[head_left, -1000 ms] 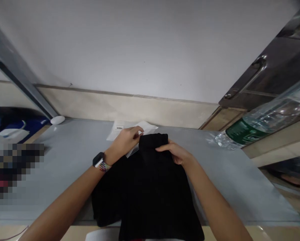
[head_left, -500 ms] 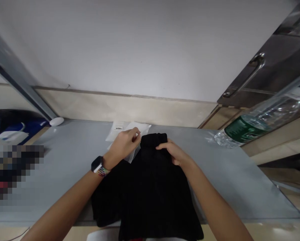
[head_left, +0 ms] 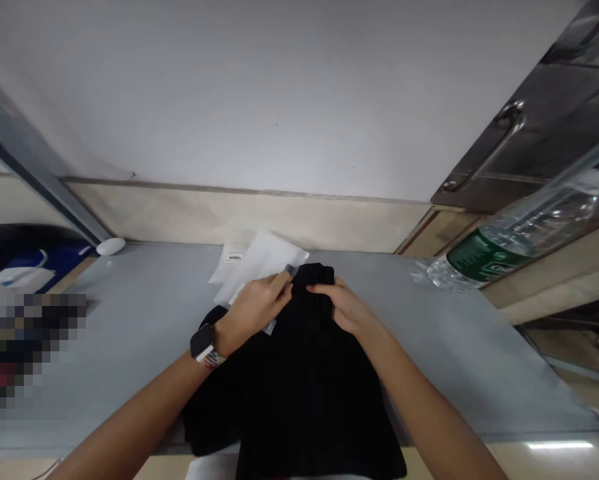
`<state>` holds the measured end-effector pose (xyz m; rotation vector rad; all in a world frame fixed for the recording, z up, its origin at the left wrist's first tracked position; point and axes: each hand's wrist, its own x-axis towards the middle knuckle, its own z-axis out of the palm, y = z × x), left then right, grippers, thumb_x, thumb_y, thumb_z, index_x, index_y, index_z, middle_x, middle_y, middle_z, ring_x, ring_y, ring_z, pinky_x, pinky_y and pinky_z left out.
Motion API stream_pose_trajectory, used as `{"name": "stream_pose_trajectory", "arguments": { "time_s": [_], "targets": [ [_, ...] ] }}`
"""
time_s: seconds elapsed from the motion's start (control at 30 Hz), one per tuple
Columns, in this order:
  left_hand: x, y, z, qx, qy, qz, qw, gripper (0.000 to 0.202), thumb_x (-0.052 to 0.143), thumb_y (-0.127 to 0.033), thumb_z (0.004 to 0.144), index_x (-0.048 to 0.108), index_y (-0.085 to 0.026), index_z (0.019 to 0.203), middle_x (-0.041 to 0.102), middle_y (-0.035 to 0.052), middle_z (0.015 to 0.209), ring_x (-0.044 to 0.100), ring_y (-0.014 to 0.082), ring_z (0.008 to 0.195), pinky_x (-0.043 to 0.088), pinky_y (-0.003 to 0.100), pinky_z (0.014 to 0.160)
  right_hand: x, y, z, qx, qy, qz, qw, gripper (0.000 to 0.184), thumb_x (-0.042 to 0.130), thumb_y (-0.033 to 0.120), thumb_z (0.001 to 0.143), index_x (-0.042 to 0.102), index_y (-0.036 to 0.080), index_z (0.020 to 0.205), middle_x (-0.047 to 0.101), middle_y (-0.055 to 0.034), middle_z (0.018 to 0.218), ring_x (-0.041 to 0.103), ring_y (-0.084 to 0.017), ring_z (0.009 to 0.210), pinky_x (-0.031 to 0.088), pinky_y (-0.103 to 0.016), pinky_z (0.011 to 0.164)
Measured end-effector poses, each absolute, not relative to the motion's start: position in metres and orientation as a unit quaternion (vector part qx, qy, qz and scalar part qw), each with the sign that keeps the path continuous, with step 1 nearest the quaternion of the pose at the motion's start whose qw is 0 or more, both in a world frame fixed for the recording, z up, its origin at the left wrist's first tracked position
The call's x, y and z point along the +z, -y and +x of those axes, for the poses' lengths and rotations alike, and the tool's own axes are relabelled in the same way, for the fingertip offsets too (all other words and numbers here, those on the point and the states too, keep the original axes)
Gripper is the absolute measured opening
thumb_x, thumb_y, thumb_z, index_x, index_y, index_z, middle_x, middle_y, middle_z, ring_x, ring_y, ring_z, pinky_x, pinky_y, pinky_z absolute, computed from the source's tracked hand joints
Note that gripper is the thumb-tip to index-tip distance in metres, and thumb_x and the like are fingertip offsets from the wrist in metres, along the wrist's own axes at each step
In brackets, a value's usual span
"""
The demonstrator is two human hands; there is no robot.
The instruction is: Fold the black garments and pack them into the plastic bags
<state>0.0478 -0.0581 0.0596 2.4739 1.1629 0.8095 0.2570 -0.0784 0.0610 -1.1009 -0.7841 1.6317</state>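
Black cloth [head_left: 309, 393] sits in right fingers [head_left: 324, 289]; left fingers [head_left: 278, 288] pinch a bag [head_left: 270, 255] (contents unclear).

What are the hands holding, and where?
Right hand: black garment, by the right side of its far end. Left hand: plastic bag, exact grip hidden.

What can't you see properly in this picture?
All in the head view:
Some fingers of the right hand: hidden behind the black cloth garment.
Palm of the left hand: hidden by its back.
The dark thing at left: blurred into blocks.
Print on the small white barcode label: too small.
Writing on the clear plastic bottle with the green label: blurred.
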Motion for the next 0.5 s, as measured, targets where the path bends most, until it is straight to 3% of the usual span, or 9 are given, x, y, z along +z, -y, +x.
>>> {"name": "stream_pose_trajectory", "arguments": {
  "time_s": [0.2,0.37,0.5],
  "targets": [
    [0.0597,0.0584,0.0474,0.291,-0.416,0.832,0.222,0.003,0.055,-0.026,0.101,0.058,-0.025,0.102,0.061,-0.0036,0.071,0.058,0.0163,0.059,0.038,0.027,0.058,0.049,0.0721,0.2587,0.732,0.259,-0.391,0.494,0.022,0.09,0.014,0.065,0.078,0.014,0.084,0.078,-0.0072,0.078,0.074,-0.023,0.074,0.061,-0.037,0.083],
    [0.0577,0.0613,0.0489,0.284,-0.388,0.839,0.255,0.011,0.053,-0.023,0.099,0.055,-0.025,0.109,0.058,-0.0056,0.072,0.058,0.0147,0.06,0.039,0.026,0.06,0.0524,0.0747,0.2568,0.729,0.275,-0.394,0.487,0.032,0.094,0.012,0.063,0.078,0.01,0.09,0.079,-0.0098,0.083,0.075,-0.022,0.074,0.06,-0.036,0.083],
    [0.0585,0.0616,0.0509,0.31,-0.387,0.823,0.278,0.014,0.054,-0.02,0.096,0.051,-0.026,0.108,0.056,-0.0073,0.072,0.058,0.0136,0.061,0.041,0.025,0.063,0.0525,0.075,0.2499,0.711,0.252,-0.397,0.523,0.031,0.095,0.015,0.06,0.077,0.014,0.085,0.077,-0.0067,0.079,0.073,-0.022,0.073,0.059,-0.036,0.079]
  ]
}}
